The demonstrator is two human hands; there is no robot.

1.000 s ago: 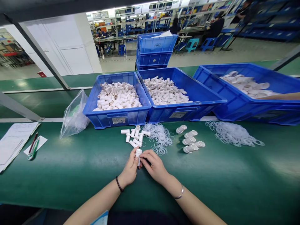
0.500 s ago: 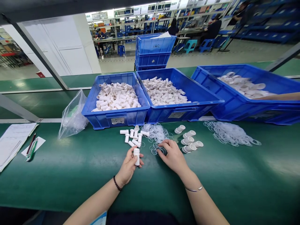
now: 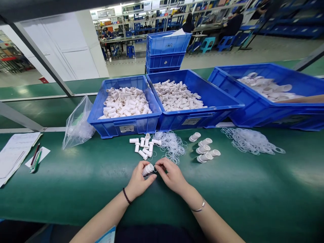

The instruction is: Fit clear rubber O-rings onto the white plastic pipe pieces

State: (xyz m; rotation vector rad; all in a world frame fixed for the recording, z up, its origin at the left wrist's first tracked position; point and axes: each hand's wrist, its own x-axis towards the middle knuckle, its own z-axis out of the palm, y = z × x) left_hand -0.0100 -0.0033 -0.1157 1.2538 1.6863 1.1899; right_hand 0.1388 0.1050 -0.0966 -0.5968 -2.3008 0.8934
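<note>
White plastic tube (image 3: 148, 168) is lying tilted in the left hand (image 3: 138, 180), clamped between its fingers just above the near bench (image 3: 76, 182). Right hand (image 3: 172, 175) is pinching a clear ring (image 3: 155, 167) at the tube's right end, while loose tubes (image 3: 144, 145) and rings (image 3: 172, 145) are lying just beyond.

Bare forearms, no sleeves in view. Left hand (image 3: 138, 180): dark beaded bracelet (image 3: 126, 196) at wrist. Right hand (image 3: 172, 175): thin silver bangle (image 3: 198, 209) at wrist. No gloves, no rings visible; fingernails short, unpainted.
</note>
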